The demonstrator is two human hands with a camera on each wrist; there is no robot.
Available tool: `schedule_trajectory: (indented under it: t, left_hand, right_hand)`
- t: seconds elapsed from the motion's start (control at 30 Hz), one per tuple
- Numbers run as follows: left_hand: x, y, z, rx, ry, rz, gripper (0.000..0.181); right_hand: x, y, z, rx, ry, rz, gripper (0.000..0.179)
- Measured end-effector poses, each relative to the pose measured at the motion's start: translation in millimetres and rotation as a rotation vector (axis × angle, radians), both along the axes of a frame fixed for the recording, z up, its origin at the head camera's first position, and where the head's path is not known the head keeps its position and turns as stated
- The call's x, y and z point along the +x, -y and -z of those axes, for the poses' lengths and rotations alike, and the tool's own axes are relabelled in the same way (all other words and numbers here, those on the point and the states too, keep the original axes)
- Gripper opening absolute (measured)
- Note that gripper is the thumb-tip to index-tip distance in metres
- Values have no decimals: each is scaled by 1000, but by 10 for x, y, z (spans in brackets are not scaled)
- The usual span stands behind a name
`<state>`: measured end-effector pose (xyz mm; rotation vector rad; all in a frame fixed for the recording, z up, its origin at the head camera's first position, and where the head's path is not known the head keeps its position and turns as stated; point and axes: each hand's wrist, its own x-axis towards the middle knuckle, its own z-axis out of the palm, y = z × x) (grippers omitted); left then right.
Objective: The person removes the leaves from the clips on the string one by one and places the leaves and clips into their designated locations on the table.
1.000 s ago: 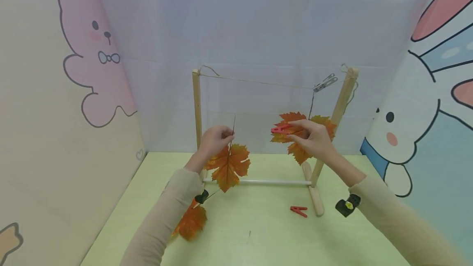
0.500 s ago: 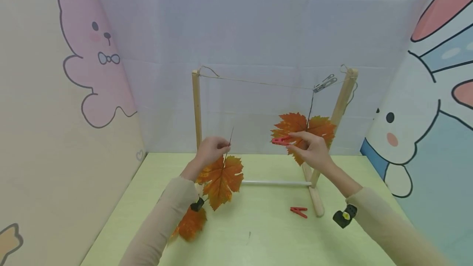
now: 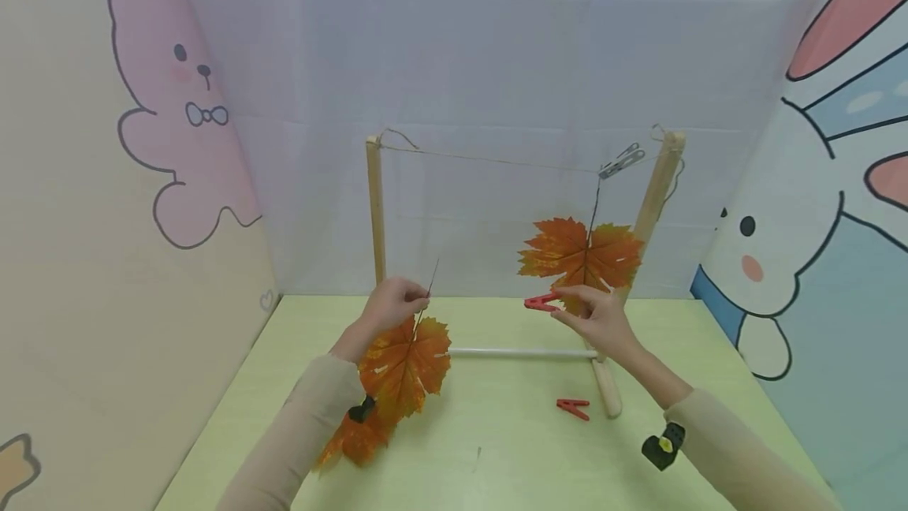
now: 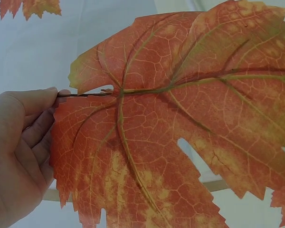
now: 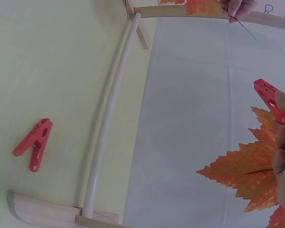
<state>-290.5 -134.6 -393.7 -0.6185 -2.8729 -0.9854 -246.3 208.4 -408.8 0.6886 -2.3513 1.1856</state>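
My left hand pinches the thin dark stem of an orange artificial maple leaf, which hangs below the fingers. In the left wrist view this leaf fills most of the picture, its stem between thumb and fingertips. A red clothespin is pinched between thumb and fingers of my right hand. Just behind that hand another maple leaf hangs by its stem from a grey clothespin clipped on the string.
The string spans two wooden posts joined low down by a white rod. A second red clothespin lies on the table near the right wooden foot. Another orange leaf lies at the left, beside my sleeve.
Both hands have come lower, the left also shifting left with its leaf, the right carrying the red clothespin down. The leaf on the string hangs in the same place.
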Motion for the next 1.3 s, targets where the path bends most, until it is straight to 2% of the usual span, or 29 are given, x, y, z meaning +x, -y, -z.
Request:
schedule_trajectory:
  t: [0.17, 0.47, 0.7, 0.9, 1.07, 1.3]
  left_hand:
    - [27, 57, 111, -6, 13, -2, 16]
    - [127, 134, 311, -30, 45, -20, 16]
    - [187, 130, 439, -21, 58, -14, 14]
    - [204, 157, 580, 5, 57, 3, 13]
    - [224, 176, 693, 18, 80, 12, 14]
    - [269, 188, 789, 54, 98, 15, 13]
  right_hand:
    - [17, -29, 106, 20, 58, 18, 32]
    - [33, -133, 296, 81, 71, 47, 30]
    - [59, -193, 435, 97, 188, 110, 30]
    - [91, -207, 551, 108, 212, 144, 28]
    - [117, -205, 654, 102, 257, 142, 29]
    - [128, -218, 799, 52, 284, 121, 28]
